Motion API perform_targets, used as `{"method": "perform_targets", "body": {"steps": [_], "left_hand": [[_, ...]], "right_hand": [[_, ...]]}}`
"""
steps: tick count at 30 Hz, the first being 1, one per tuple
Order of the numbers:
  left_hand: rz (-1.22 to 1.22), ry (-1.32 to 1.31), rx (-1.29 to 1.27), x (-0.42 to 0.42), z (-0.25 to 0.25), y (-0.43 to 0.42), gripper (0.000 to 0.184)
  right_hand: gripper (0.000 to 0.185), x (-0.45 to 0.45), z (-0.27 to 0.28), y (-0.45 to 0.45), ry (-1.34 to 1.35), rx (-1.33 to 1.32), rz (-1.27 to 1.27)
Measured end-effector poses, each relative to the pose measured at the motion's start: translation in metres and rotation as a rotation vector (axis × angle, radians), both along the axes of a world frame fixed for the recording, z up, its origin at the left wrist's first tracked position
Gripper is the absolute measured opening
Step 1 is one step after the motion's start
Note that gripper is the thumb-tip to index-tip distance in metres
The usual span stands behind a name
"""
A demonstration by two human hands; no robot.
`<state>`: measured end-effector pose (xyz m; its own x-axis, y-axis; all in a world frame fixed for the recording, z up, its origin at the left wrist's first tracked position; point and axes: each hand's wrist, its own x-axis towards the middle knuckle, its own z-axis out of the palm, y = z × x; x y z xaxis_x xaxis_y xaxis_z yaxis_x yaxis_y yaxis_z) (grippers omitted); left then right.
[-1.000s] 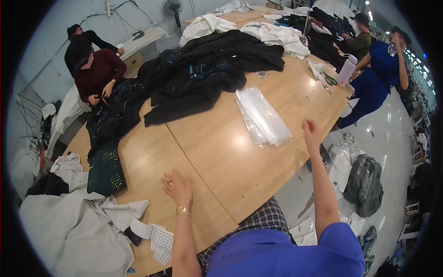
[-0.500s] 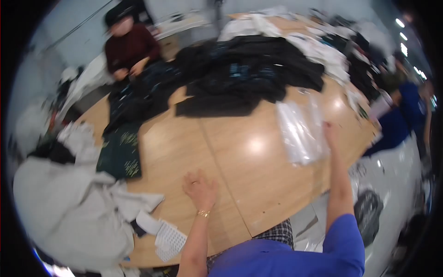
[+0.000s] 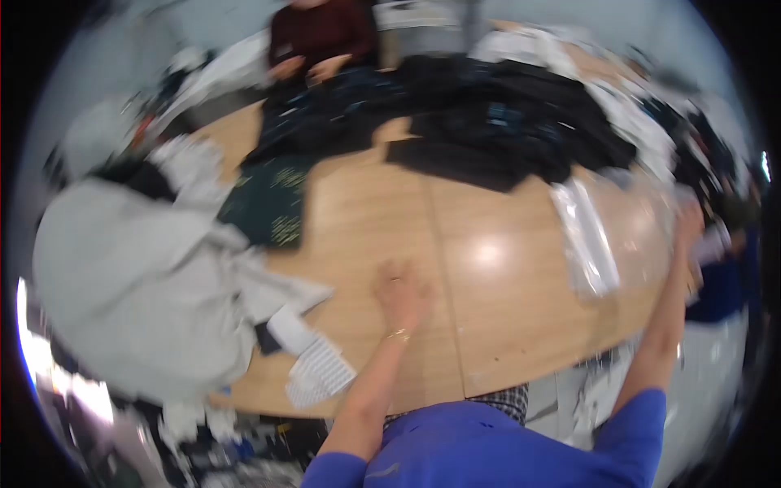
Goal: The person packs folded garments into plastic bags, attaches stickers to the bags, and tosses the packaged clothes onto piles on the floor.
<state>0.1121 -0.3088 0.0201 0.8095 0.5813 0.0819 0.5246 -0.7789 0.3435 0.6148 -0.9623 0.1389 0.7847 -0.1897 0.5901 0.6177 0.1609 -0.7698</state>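
Observation:
My left hand [image 3: 403,294] lies flat on the wooden table [image 3: 366,211], fingers apart, holding nothing. At the table's right side, my right hand [image 3: 689,224] is closed on the edge of a clear plastic bag [image 3: 643,224], though motion blurs its fingers. That bag spreads leftward to a stack of clear plastic bags [image 3: 587,240], which lies on the tabletop. Beyond the stack is a pile of black garments [image 3: 504,122].
A dark green folded garment [image 3: 272,203] and a large light grey cloth [image 3: 138,285] lie on the left, near white sticker sheets [image 3: 320,374]. Across the table is a person in a dark red top [image 3: 321,32]. White cloth [image 3: 634,122] lies at the back right.
The view has turned left. My right hand has gone from empty above the table to the bags, then rightward with a clear bag's edge. My left hand still rests on the table.

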Motion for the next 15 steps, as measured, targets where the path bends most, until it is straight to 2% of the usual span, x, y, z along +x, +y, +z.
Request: {"method": "perform_targets", "body": {"steps": [1,2,5,6,7,9,11,12,13,14,15], "left_hand": [[-0.011,0.043,-0.041,0.002,0.006,-0.001,0.070],[-0.025,-0.026,0.006,0.004,0.002,-0.004,0.070],[-0.086,-0.092,0.172,0.003,-0.007,-0.001,0.070],[-0.077,-0.056,0.228,0.003,-0.002,-0.004,0.069],[-0.056,-0.028,0.282,0.000,0.002,-0.011,0.067],[-0.037,0.010,0.245,0.001,-0.011,-0.003,0.070],[-0.044,0.097,0.285,0.003,0.002,-0.015,0.067],[-0.013,0.164,0.350,0.002,0.005,-0.017,0.070],[-0.068,0.152,0.275,0.001,0.010,-0.015,0.072],[-0.110,0.153,0.206,-0.003,0.013,-0.012,0.074],[-0.086,0.155,0.212,-0.010,0.017,-0.009,0.073]], "right_hand": [[0.031,-0.032,0.042,0.040,0.059,-0.746,-0.545],[0.030,-0.076,0.093,0.095,0.104,-1.421,-1.182],[0.022,-0.184,0.140,0.242,0.060,-0.766,-0.623],[0.015,-0.177,0.114,0.257,-0.513,-1.026,-0.814],[0.015,-0.181,0.077,0.276,-0.661,-0.986,-0.747],[0.014,-0.274,0.045,0.334,-0.460,-1.249,-0.448],[0.014,-0.372,-0.003,0.379,-0.256,-1.443,-0.173],[0.013,-0.433,0.011,0.386,-0.296,-1.424,-0.011],[0.012,-0.470,-0.009,0.394,-0.316,-1.347,0.005],[0.013,-0.505,-0.018,0.392,-0.263,-1.392,0.066],[0.017,-0.521,-0.050,0.397,-0.182,-1.432,0.236]]}}
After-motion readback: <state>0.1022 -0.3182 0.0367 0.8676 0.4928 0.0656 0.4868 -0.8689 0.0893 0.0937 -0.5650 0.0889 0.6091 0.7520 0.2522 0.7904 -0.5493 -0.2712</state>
